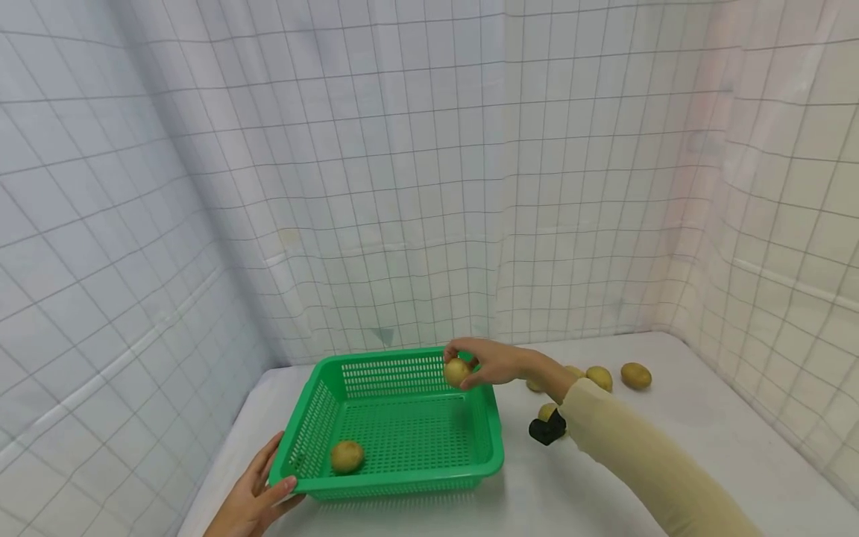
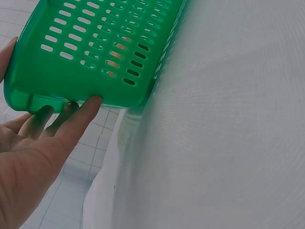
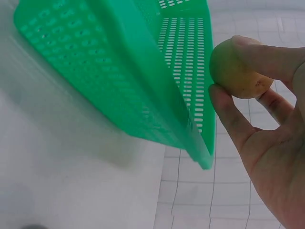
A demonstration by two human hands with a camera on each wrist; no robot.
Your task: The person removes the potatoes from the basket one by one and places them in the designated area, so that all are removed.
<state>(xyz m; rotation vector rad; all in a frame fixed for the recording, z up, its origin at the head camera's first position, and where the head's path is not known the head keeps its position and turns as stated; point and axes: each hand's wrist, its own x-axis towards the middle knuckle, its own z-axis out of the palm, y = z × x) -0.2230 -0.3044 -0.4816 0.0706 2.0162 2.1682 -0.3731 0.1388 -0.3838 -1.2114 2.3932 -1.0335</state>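
A green plastic basket (image 1: 403,477) with slotted walls stands on the white table. One potato (image 1: 347,456) lies inside it, at the near left corner. My right hand (image 1: 493,361) pinches another potato (image 3: 240,68) between thumb and fingers, over the basket's far right corner. In the right wrist view that potato shows above the rim. At the near left corner my left hand (image 1: 251,496) grips the basket, thumb on the rim and fingers against the outer side. The left wrist view shows those fingers (image 2: 78,121) at the basket's end wall (image 2: 71,86).
Right of the basket lie several more potatoes, among them one farthest right (image 1: 635,376) and one beside it (image 1: 599,378). A black object (image 1: 547,429) lies near a potato, partly behind the right sleeve (image 1: 644,455). Grid-patterned white sheets (image 1: 403,186) enclose the table.
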